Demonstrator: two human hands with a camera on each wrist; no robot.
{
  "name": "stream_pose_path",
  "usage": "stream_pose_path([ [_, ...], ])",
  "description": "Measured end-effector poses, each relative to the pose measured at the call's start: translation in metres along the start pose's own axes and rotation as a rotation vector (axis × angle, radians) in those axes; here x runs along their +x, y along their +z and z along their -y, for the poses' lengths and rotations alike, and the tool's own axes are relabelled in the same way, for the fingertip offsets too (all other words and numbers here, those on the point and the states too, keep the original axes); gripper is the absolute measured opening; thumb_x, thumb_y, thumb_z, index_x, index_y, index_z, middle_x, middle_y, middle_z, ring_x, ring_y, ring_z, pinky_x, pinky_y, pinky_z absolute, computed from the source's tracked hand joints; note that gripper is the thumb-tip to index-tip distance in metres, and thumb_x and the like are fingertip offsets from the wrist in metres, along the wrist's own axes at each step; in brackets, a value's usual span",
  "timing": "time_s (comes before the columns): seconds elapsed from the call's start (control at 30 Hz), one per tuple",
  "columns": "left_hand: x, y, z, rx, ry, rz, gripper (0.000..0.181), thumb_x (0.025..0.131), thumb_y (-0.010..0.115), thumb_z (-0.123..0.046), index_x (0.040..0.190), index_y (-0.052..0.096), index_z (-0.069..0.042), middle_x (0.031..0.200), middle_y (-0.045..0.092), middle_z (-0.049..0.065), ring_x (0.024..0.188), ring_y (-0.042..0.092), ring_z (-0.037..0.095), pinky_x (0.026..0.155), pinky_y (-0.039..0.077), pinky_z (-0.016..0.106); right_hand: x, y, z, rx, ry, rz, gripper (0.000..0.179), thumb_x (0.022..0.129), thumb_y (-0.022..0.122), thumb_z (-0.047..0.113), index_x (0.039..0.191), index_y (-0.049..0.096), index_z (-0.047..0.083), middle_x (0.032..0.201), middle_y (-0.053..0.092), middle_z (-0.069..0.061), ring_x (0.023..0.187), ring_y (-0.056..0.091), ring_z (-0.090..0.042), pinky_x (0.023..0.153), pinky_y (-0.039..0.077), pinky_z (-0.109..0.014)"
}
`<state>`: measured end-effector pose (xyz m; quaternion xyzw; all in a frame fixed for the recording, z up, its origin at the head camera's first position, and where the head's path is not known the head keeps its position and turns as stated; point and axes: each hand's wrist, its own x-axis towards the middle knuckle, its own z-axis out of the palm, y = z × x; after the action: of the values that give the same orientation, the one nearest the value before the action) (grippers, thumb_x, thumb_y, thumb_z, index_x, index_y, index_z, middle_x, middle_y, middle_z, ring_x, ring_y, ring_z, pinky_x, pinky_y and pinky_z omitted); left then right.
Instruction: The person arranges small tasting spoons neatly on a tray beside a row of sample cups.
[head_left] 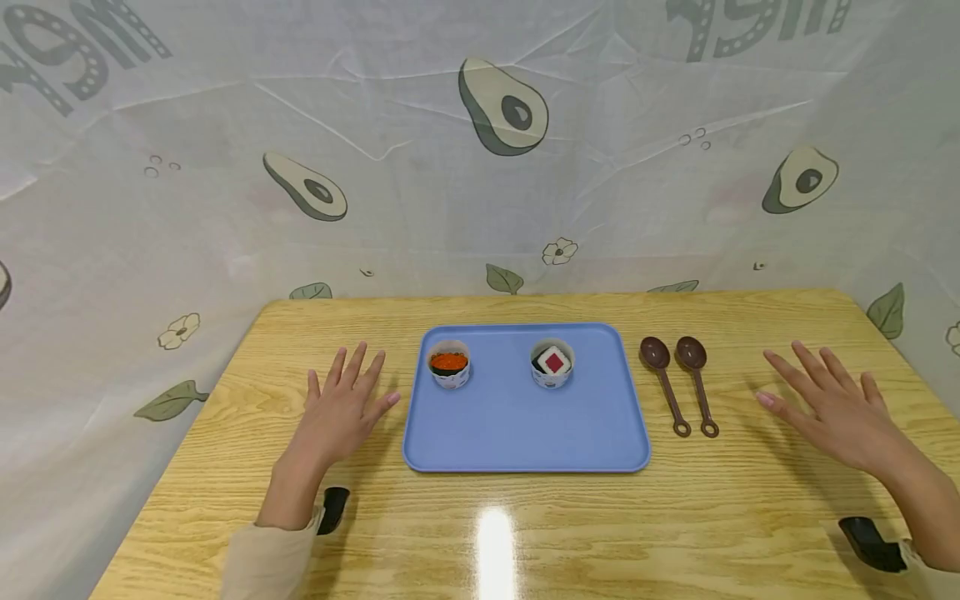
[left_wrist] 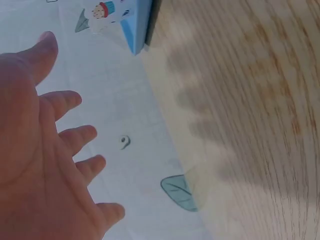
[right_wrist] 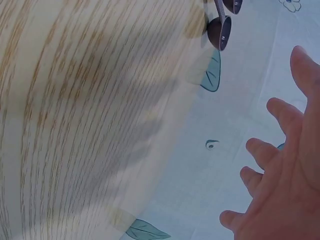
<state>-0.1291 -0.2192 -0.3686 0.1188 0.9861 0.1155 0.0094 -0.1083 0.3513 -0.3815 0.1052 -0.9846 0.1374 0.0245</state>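
I see the left hand (head_left: 339, 417) over my remote feed, raised above the wooden table (head_left: 390, 533) with fingers spread wide; the blue tray (head_left: 510, 433) lies just to its right. On that tray, the cup with the orange topping (head_left: 451, 382) stands nearest this hand, and farther right is the cup with a white piece (head_left: 551, 382) marked by a red diamond. The right hand (head_left: 843, 417) is spread just as wide above the wood, and to its left lie the nearer brown spoon (head_left: 701, 392) and the farther brown spoon (head_left: 666, 388), side by side, apart from its thumb
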Motion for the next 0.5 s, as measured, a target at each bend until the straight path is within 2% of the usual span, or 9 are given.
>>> stream_pose_path([
  [0.1,0.0002,-0.0012,0.0000,-0.026,0.010,0.007,0.066,0.095,0.036,-0.049,0.146,0.021,-0.009,0.150,0.008,0.018,0.136,0.000,0.037,0.100,-0.001,0.069,0.0013,-0.0001,0.0000,0.005,0.001,0.002,0.071,0.094,0.047,0.040,0.148,0.005,0.021,0.149,-0.005,-0.022,0.131,-0.015,-0.044,0.092,-0.019,-0.070],
  [0.2,0.0016,-0.0025,0.0002,-0.107,0.032,0.013,0.066,0.096,0.039,-0.046,0.145,0.020,-0.007,0.149,0.012,0.020,0.135,0.005,0.039,0.101,0.003,0.068,0.0023,-0.0004,-0.0004,0.009,-0.002,-0.008,0.071,0.094,0.048,0.039,0.148,0.008,0.016,0.147,0.001,-0.026,0.131,-0.012,-0.046,0.092,-0.014,-0.073],
  [0.37,0.0049,-0.0023,0.0015,-0.389,0.055,0.047,0.067,0.094,0.048,-0.040,0.145,0.022,-0.005,0.145,0.024,0.022,0.132,0.020,0.041,0.103,0.018,0.063,0.0028,-0.0019,0.0010,0.039,-0.017,-0.049,0.069,0.093,0.052,0.036,0.145,0.019,0.006,0.139,0.020,-0.034,0.130,0.003,-0.051,0.084,0.006,-0.080],
  [0.5,0.0070,0.0022,0.0029,-0.564,0.037,0.083,0.065,0.092,0.055,-0.033,0.143,0.027,-0.005,0.138,0.037,0.021,0.127,0.032,0.039,0.101,0.030,0.057,0.0039,-0.0048,0.0051,0.114,-0.020,-0.051,0.064,0.092,0.055,0.032,0.139,0.029,-0.004,0.131,0.030,-0.038,0.120,0.019,-0.058,0.077,0.020,-0.078],
])
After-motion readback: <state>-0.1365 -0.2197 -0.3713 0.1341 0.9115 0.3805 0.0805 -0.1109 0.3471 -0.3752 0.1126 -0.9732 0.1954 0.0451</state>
